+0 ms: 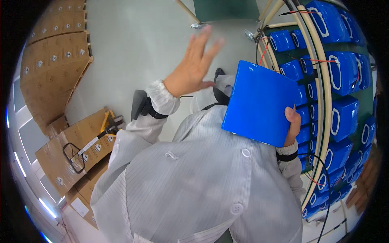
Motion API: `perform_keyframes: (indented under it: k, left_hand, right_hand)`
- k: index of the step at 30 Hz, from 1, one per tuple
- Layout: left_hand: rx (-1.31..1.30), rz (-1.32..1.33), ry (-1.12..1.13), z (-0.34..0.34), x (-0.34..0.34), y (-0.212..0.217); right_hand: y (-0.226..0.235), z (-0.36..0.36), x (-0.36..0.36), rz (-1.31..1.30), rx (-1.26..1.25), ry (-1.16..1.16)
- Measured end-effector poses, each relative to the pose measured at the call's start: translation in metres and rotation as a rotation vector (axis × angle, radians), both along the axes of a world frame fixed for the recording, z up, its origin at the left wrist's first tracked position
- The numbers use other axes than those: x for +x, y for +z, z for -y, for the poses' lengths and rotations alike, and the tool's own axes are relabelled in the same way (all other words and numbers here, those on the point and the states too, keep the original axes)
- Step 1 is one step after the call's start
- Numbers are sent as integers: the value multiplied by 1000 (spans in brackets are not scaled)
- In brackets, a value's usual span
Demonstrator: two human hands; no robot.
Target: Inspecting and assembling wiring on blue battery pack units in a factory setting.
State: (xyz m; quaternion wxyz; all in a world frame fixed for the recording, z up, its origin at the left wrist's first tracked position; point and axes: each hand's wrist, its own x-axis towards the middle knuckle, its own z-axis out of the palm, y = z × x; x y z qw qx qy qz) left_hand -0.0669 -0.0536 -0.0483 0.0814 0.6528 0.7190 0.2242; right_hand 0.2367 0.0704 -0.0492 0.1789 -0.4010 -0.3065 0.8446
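Observation:
My right hand (292, 123) grips a flat, square blue battery pack (261, 103) by its right edge, thumb on the top face. The pack is smooth and shiny, held in front of my chest and close to the coat. Out to the left and farther forward, my left hand (194, 67) is raised with its fingers spread and slightly blurred. Nothing is in it, and it stands apart from the pack. A dark band with a boxy grey device (142, 106) is strapped to my left forearm. The pack's underside is hidden.
To the right stands a cream tubular rack (320, 87) holding several blue packs (342, 73) with white beads and red and black leads. A dark cable (327, 182) hangs beside it. Stacked cartons (54, 60) and a pallet jack (91, 143) are at left; a green panel (225, 10) is ahead.

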Motion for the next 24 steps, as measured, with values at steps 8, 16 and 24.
perform_keyframes:
  k: [8,16,24]
  left_hand:
    - [339,210,-567,-30,40,-17]
    - [345,820,-679,-38,50,35]
    - [381,1186,-477,-16,77,21]
  right_hand:
    - [27,1,-25,36,-111,-98]
    - [17,14,1,-82,-473,-75]
    - [-28,31,1,164,362,14]
